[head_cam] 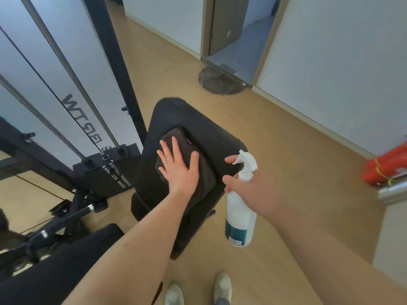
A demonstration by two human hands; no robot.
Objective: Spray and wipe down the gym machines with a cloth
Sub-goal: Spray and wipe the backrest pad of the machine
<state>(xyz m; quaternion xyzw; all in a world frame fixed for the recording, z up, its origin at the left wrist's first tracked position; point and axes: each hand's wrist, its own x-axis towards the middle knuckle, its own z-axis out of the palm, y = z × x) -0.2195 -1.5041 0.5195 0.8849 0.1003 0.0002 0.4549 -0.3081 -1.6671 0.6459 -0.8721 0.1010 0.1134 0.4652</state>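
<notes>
A black padded bench backrest [198, 119] stands tilted in the middle of the view. On it lies a dark folded cloth [204, 175]. My left hand [179, 166] presses flat on the cloth with its fingers spread. My right hand [246, 179] grips the neck of a white spray bottle [240, 214] with a teal label, just right of the backrest; the nozzle points left and the index finger reaches toward the trigger.
A cable machine [72, 106] with weight stack [114, 175] rises at the left. A second black pad [72, 258] sits at lower left. Wooden floor [286, 133] runs right to a white wall. A doorway [231, 34] is behind, red cylinders [387, 164] at right.
</notes>
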